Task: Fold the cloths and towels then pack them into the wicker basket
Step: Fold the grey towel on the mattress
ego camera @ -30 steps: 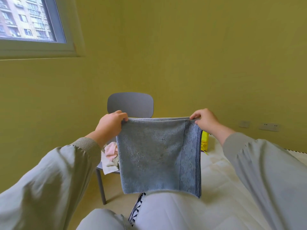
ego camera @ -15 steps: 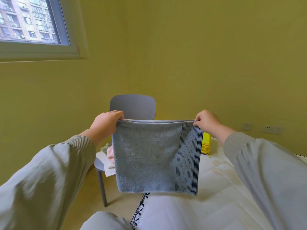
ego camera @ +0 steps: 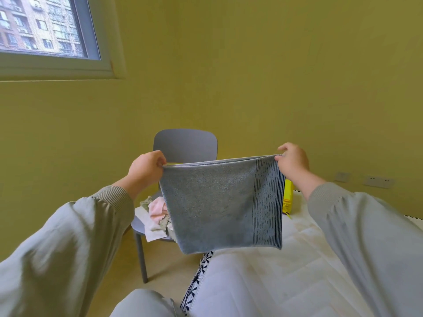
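One towel [ego camera: 212, 202], two hands, a left hand [ego camera: 146, 168] and a right hand [ego camera: 293, 162], one chair [ego camera: 185, 145], one heap of at least three cloths [ego camera: 158, 208], one window [ego camera: 45, 26], two wall sockets [ego camera: 378, 181], one yellow box [ego camera: 288, 197], one mattress [ego camera: 274, 282].

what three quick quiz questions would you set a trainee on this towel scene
1. True or false: the grey towel hangs in the air, pinched at its top corners by the left hand and the right hand.
2. Multiple choice: where does the pile of cloths lie? A) on the seat of the chair; B) inside a drawer; C) on a desk.
3. Fill in the blank: the towel's dark striped band runs down the edge below the ___ hand.

Key: 1 true; 2 A; 3 right.
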The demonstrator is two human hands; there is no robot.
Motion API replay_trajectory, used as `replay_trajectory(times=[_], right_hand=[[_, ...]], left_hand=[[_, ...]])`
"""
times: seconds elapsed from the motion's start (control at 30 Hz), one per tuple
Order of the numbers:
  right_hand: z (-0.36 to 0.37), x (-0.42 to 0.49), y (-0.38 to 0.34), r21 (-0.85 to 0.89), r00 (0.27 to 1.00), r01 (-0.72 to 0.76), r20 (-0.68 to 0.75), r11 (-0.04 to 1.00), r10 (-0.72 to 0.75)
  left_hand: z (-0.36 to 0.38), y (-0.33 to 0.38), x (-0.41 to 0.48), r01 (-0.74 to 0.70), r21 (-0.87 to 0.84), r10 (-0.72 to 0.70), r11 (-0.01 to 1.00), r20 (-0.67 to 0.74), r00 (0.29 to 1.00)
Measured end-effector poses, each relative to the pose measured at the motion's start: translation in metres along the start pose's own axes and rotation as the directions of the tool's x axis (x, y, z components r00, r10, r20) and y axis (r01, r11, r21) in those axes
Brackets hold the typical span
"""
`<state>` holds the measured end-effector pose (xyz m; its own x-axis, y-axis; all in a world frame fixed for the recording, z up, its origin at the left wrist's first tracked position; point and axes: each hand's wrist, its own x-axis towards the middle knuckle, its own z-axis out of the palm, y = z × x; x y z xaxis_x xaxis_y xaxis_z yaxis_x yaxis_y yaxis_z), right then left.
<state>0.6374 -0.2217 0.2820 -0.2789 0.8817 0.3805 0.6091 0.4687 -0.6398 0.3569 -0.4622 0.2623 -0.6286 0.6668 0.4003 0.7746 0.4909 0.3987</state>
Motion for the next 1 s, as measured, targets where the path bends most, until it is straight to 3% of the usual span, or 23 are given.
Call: replay_trajectory(times=[0.17,0.27,0.33,0.5,0.57,0.67,0.83,0.93,1.0], right_hand=[[-0.001,-0.002,0.004,0.206,0.980,-0.187,-0.034,0.961,0.198],[-0.005,-0.004,0.009,0.293,0.969,-0.224,-0.036,0.929,0.245],[-0.010,-0.003,0.015,0.338,0.955,-0.245,-0.078,0.909,0.286],[-0.015,0.004,0.032,0.282,0.940,-0.221,-0.193,0.934,0.281],[-0.010,0.008,0.040,0.169,0.961,-0.198,-0.159,0.965,0.225],[0.002,0.011,0.055,-0.040,0.986,-0.162,-0.039,0.986,0.161],[0.041,0.016,0.096,-0.160,0.981,-0.169,0.069,0.973,0.182],[0.063,0.018,0.125,-0.220,0.978,-0.177,0.071,0.959,0.197],[0.078,0.021,0.145,-0.279,0.975,-0.192,0.056,0.941,0.215]], left_hand=[[0.000,0.013,-0.004,0.242,-0.346,-0.192,0.907,0.171,0.966],[0.001,0.024,-0.010,0.408,-0.665,-0.243,0.626,0.330,0.912],[0.006,0.034,-0.015,0.470,-0.719,-0.203,0.512,0.431,0.880],[0.022,0.037,-0.016,0.554,-0.697,-0.152,0.455,0.553,0.819],[0.030,0.031,-0.009,0.571,-0.658,-0.206,0.490,0.550,0.810],[0.052,0.026,0.000,0.519,-0.529,-0.279,0.672,0.469,0.838],[0.101,0.028,0.004,0.335,-0.269,-0.214,0.903,0.395,0.893],[0.131,0.028,0.006,0.206,-0.073,-0.171,0.976,0.332,0.928],[0.150,0.027,0.007,0.192,0.013,-0.186,0.981,0.321,0.929]])
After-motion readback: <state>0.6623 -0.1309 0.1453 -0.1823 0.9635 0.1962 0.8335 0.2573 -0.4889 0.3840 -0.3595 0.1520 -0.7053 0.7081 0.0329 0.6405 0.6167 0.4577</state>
